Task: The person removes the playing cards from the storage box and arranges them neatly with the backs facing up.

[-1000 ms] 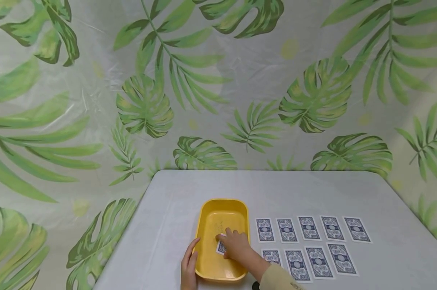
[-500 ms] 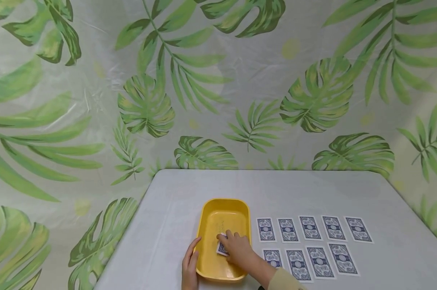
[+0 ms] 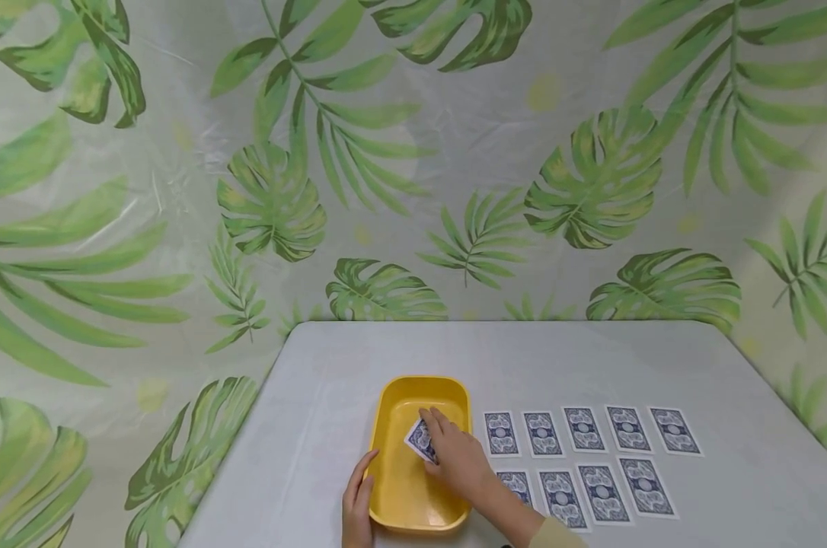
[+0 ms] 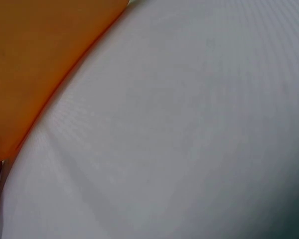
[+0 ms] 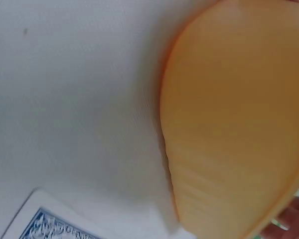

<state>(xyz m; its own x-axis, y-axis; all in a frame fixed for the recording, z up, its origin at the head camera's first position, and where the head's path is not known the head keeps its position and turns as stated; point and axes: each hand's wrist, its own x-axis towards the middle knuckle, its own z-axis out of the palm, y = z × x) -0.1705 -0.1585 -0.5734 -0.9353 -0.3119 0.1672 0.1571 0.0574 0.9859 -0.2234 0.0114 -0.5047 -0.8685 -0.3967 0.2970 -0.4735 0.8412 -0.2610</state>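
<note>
In the head view a yellow plastic tray [image 3: 420, 515] stands on the table. My right hand [image 3: 458, 460] is over the tray, pinching a blue-backed playing card [image 3: 422, 439] that is tilted and lifted toward the fingertips. The card's face is hidden. My left hand [image 3: 357, 506] rests against the tray's left side, its fingers fairly straight at the rim. In the left wrist view the tray's outer wall [image 4: 45, 55] fills the upper left corner. The right wrist view shows the tray's wall [image 5: 234, 109] large, with fingers partly visible behind it.
Right of the tray, two rows of face-down playing cards [image 3: 587, 430] lie on the white table [image 3: 317, 396]. My right forearm overlaps the nearest card of the front row [image 3: 516, 485]. A leaf-patterned sheet [image 3: 482, 152] hangs behind the table.
The card in the tray was under my right fingers near its floor; now the hand has moved up and forward and the card is raised and turned. My left hand stays at the rim.
</note>
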